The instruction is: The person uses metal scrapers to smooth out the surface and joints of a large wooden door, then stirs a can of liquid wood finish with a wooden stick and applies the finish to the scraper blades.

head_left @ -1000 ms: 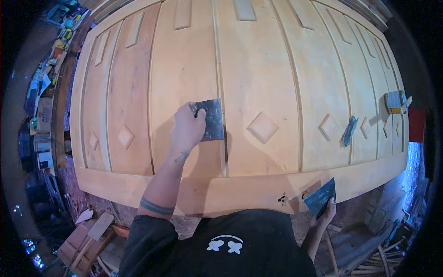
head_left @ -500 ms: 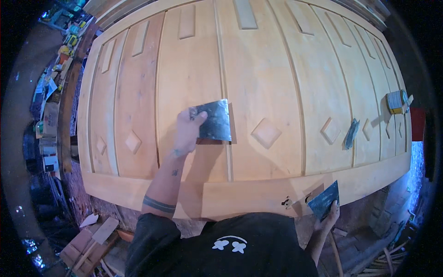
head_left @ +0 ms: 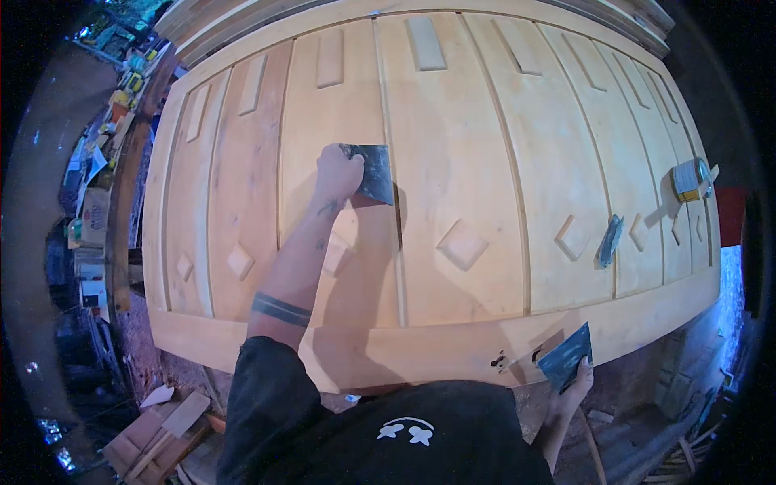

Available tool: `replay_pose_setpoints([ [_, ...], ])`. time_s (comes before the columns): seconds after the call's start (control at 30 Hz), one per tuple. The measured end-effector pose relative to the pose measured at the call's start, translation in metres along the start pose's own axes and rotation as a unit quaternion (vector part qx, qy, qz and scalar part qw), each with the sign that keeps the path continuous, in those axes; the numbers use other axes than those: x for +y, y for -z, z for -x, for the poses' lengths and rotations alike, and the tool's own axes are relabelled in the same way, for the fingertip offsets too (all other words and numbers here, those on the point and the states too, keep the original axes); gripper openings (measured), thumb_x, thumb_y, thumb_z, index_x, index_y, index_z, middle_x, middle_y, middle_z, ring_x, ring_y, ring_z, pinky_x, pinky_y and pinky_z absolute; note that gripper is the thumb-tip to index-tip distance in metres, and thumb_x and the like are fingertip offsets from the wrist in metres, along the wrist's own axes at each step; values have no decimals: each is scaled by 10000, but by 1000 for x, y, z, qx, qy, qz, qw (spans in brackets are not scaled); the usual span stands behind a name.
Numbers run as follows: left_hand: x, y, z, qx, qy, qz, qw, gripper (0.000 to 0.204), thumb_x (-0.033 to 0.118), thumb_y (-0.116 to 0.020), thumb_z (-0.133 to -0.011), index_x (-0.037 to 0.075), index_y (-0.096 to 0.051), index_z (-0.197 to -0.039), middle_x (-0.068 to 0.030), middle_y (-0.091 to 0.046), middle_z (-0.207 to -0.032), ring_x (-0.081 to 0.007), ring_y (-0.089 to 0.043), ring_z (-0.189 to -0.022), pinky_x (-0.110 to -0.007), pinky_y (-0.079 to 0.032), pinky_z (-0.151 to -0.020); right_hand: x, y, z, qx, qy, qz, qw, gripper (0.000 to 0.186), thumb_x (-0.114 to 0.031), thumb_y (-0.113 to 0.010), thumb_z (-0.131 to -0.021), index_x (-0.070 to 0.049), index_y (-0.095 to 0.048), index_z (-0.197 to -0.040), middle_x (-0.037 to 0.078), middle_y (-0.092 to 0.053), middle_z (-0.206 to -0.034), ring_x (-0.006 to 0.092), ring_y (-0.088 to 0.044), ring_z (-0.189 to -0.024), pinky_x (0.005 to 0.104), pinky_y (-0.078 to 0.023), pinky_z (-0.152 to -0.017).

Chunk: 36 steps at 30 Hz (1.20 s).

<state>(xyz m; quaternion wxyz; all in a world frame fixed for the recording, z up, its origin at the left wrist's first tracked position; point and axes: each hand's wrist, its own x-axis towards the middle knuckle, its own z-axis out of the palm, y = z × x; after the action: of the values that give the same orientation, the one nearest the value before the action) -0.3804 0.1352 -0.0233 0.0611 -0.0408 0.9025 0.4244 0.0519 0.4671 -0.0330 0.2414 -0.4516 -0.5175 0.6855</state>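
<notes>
A pale wooden door panel lies flat before me, with long grooves, raised rectangles and raised diamonds. My left hand is closed on a flat, square metal scraper blade, stained dark. The blade is over a groove left of the panel's middle, its shadow beside it; whether its edge touches the wood, I cannot tell. At the near edge, on the right, my right hand grips a second scraper blade, blue-grey and smeared. That blade tilts near the dark cut-out holes in the door's near rail.
An opened can with a stick-like tool across it stands on the door's right part. Nearer lies a smeared blue-grey strip. A cluttered bench runs along the left. Wood offcuts lie on the floor at lower left.
My left hand and its scraper blade have moved away from me along the groove, uncovering a raised diamond by my forearm. The right hand has barely shifted.
</notes>
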Motion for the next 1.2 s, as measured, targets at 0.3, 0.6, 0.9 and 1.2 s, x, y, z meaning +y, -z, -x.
replay_pose_setpoints([
  [0.3, -32, -15, -39, -23, 44, 256, 965, 182, 50, -601, -784, -83, -623, -906, -92, -642, -791, -172, -600, -704, -330, -483, -632, -12, -25, 12, 45, 6, -37, 998, 273, -250, -553, -913, -11, -547, -1047, 61, -594, -924, 153, -588, -801, 309, -500, -693],
  [0.6, -25, -2, -16, -5, -6, 150, 989, 130, 34, -565, -819, -50, -626, -897, -43, -621, -757, -129, -567, -650, -292, -456, -596, -10, -15, 8, 19, -2, -31, 999, 285, -271, -567, -905, -13, -553, -1024, 62, -594, -950, 159, -587, -828, 320, -498, -718],
  [0.9, -11, 1, 7, -28, 7, 99, 995, 154, 75, -600, -816, -43, -632, -909, -70, -634, -763, -149, -600, -702, -304, -472, -612, -1, -8, 5, 7, 28, -30, 999, 312, -258, -555, -909, 3, -552, -1079, 87, -596, -988, 173, -587, -874, 322, -501, -725],
  [1.2, -38, 3, -9, -79, -55, 215, 972, 164, 51, -604, -822, -43, -624, -954, -59, -645, -840, -150, -622, -738, -296, -496, -644, -5, -12, 6, -31, 29, -52, 998, 301, -266, -542, -911, 7, -553, -1037, 69, -594, -892, 170, -596, -782, 317, -502, -701],
])
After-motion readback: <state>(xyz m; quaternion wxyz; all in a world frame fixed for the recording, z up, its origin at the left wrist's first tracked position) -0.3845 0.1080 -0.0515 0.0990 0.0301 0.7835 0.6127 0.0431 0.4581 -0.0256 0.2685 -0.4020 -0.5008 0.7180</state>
